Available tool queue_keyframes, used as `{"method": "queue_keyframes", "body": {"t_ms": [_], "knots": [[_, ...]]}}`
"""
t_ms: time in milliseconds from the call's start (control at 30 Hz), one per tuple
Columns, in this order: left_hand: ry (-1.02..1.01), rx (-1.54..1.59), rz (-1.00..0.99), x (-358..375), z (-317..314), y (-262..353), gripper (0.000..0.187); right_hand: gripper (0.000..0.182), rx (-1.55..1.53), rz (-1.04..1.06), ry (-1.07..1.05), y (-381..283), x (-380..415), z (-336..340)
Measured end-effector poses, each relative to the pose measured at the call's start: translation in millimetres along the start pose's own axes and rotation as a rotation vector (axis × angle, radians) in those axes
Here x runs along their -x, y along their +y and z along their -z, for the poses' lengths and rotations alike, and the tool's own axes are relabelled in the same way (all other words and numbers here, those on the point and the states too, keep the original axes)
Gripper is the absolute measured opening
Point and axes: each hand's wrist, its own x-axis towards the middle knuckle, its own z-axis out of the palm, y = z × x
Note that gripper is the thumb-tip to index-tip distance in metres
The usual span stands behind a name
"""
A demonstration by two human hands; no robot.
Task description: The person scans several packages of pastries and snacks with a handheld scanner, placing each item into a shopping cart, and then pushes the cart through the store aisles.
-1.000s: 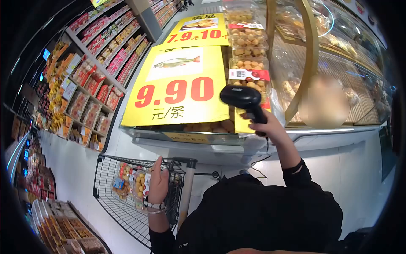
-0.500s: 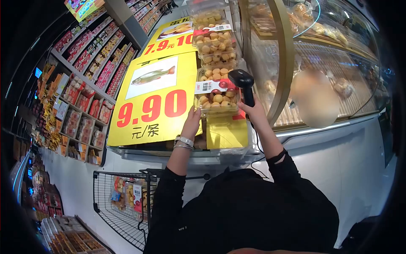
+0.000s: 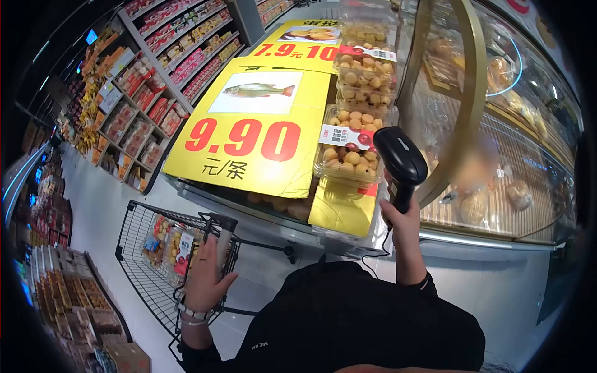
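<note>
My right hand [image 3: 405,217] is wrapped round the handle of a black barcode scanner [image 3: 401,158], its head just right of the nearest clear box of round cookies [image 3: 351,146]. That box has a white and red label and lies on the counter's front end. My left hand [image 3: 210,273] is empty, fingers spread, above the black wire shopping cart [image 3: 140,248] near its handle. Inside the cart are clear boxes of similar cookies [image 3: 180,248], partly covered by that hand.
Yellow price signs [image 3: 249,133] cover the counter beside a row of stacked cookie boxes [image 3: 364,74]. A glass bakery case [image 3: 497,205] with a gold frame stands right. Packed shelves [image 3: 186,43] line the left. The scanner's cord [image 3: 379,253] hangs by the counter edge.
My left hand has let go of the cookie box and moved down left over the cart. My right hand has drawn back from the box with the scanner. The view has turned left.
</note>
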Motion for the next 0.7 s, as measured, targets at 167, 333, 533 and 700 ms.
{"method": "queue_keyframes", "body": {"t_ms": [167, 333, 533, 700], "knots": [[-0.132, -0.250, 0.730, 168, -61, -43, 0.072, 0.058, -0.135, -0.024, -0.397, -11, 65, -84], [0.140, -0.116, 0.890, 203, -88, -62, 0.031, 0.040, -0.057, 0.050, -0.899, 35, 107, -196], [0.068, -0.015, 0.758, 264, -75, -87, 0.027, 0.043, 0.475, 0.334, -1.138, 56, 143, -292], [-0.014, 0.020, 0.821, 319, -61, -115, 0.029, 0.037, 0.417, 0.027, -1.298, 27, 177, -307]]}}
